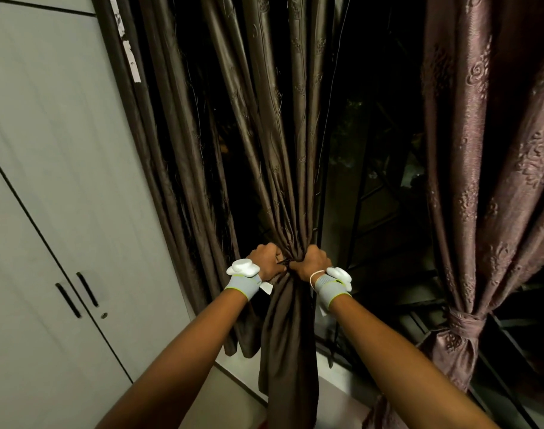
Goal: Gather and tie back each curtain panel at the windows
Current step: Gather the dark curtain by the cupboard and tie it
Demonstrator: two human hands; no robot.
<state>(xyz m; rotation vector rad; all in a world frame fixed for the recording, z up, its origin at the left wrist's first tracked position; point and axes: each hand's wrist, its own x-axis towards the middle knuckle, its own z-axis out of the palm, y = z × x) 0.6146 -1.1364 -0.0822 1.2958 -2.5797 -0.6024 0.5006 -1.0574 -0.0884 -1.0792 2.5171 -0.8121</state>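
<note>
no readable text, label or number anywhere.

Both forearms are bare, with no sleeves in view. Each wrist wears a grey knitted cuff [243, 287] edged in a thin yellow-green line, the second cuff [330, 291] sitting at lower centre-right of the frame. On top of each cuff sits a smooth white rounded plastic device: one [243, 268] on the left wrist, one [339, 276] on the right. The right wrist also carries a thin white string loop [314, 277] just above its cuff. The left hand [266, 258] and right hand [313, 262] are uncovered, without rings.
</note>
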